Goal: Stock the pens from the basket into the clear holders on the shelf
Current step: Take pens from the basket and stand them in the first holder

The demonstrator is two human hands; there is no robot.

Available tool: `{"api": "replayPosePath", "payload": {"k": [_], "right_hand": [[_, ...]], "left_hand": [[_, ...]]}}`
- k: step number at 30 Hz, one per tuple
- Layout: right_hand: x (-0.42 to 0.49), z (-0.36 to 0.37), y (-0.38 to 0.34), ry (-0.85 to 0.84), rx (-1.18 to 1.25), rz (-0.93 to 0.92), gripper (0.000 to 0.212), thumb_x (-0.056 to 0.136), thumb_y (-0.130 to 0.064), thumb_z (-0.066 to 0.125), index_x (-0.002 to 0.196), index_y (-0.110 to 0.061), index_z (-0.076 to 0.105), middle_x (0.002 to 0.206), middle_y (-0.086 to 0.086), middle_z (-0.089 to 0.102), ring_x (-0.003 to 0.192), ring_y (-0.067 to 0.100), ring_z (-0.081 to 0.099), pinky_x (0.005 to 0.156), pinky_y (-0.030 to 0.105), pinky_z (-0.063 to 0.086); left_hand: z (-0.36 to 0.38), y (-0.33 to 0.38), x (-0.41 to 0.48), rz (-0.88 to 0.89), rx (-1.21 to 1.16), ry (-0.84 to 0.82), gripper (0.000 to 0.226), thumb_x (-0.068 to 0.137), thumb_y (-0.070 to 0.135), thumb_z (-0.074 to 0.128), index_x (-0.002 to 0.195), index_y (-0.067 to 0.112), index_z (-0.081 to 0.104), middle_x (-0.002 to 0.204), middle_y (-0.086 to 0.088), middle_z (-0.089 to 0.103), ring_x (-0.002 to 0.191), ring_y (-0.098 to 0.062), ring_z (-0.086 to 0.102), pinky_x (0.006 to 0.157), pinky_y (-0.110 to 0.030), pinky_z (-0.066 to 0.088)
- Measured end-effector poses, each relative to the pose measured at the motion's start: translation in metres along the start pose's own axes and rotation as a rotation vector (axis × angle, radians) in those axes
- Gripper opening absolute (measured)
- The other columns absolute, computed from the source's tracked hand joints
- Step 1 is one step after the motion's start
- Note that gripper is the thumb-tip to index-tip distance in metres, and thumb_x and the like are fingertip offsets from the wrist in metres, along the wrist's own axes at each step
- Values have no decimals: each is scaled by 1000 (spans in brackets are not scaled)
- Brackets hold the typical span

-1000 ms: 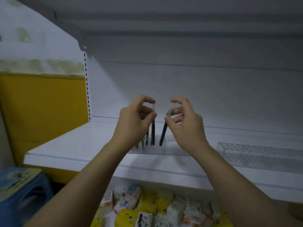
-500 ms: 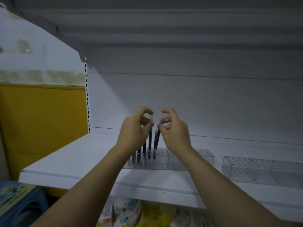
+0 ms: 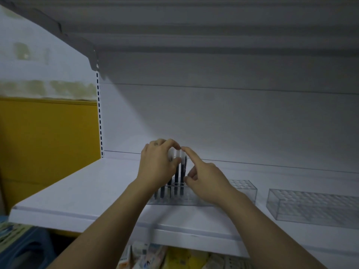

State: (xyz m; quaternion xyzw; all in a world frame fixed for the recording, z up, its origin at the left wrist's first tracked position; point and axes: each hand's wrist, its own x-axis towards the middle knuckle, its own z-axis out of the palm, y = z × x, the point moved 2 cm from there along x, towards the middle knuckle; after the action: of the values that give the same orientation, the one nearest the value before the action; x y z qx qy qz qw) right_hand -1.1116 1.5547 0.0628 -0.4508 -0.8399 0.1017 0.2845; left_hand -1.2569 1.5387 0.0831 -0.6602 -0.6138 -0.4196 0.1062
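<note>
The left hand [image 3: 157, 166] pinches the pale cap of one pen between curled fingers and thumb. The right hand [image 3: 206, 179] holds nothing that shows: its index finger lies straight on top of the neighbouring cap, and the other fingers are loosely curled.

The pens [image 3: 176, 175] have dark barrels and whitish caps. They stand upright in the left end of a clear holder [image 3: 242, 189] on the white shelf [image 3: 77, 191], just below the middle of the frame.

Half a second ago the right hand pinched its pen too, and both pens stood higher over the holder.

A second holder [image 3: 310, 206] sits apart at the right edge. The hands and wrists cover most of the first holder's left half — how many pens it has cannot be counted. A yellow panel [image 3: 48, 142] fills the left of the frame, a blue stool [image 3: 25, 247] sits at lower left, and blurred packets [image 3: 155, 257] lie below the shelf.
</note>
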Motion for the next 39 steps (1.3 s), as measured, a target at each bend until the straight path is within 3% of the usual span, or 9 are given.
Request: {"api": "replayPosePath", "payload": {"k": [6,8,11,16,23,26,29,34,39], "right_hand": [[-17,-3,0,61,102,10,92,90,-30,64,146,-53,-5,138,-3,49,118,15,53,98,34,47],[-28,-6,2,110,108,-4,87,90,-32,64,147,-51,1,142,-6,44,123,13,49,100,32,44],[-50,-12,5,152,82,-6,78,91,-35,63,148,-47,10,147,-11,38,129,12,44,104,33,41],[-102,-30,23,237,20,12,66,91,-37,62,146,-41,26,144,-14,39,129,7,41,106,29,39],[-196,-27,68,376,113,108,52,86,-23,70,134,-30,51,123,-12,56,112,0,53,95,18,43],[-237,-10,98,410,74,139,46,86,-18,71,130,-21,56,114,-12,56,105,0,53,90,5,38],[-275,21,131,328,43,257,41,86,-17,70,125,-16,59,111,-4,60,103,9,56,81,11,38],[-336,90,193,-22,38,541,48,89,-27,67,135,-24,51,135,-1,52,121,19,52,92,28,44],[-387,138,234,-252,107,747,50,90,-28,66,136,-16,50,137,6,53,121,26,53,97,34,45]], "left_hand": [[-13,3,-13,115,131,63,38,87,32,65,124,31,55,131,8,55,132,-15,39,119,-45,9],[-17,10,-23,165,138,99,38,86,29,67,123,28,58,129,5,58,131,-17,43,119,-44,11],[-17,24,-44,220,97,123,37,81,25,73,116,22,63,120,1,63,118,-22,52,110,-40,28],[3,57,-84,313,22,105,33,80,26,72,111,20,64,113,-2,63,108,-25,53,88,-38,41],[58,105,-149,406,-165,-34,28,80,29,62,106,18,62,103,-1,61,96,-25,54,78,-39,45],[90,114,-184,377,-222,-130,22,82,30,59,102,19,61,98,1,61,93,-23,55,76,-37,46],[127,117,-227,297,-251,-268,25,81,32,58,102,19,63,96,0,63,92,-25,57,76,-37,47],[190,104,-303,84,-218,-627,36,88,33,63,121,21,57,119,1,61,111,-22,53,91,-38,45],[232,81,-375,-145,-235,-890,41,87,31,65,126,18,57,123,0,61,112,-20,55,92,-34,47]]}}
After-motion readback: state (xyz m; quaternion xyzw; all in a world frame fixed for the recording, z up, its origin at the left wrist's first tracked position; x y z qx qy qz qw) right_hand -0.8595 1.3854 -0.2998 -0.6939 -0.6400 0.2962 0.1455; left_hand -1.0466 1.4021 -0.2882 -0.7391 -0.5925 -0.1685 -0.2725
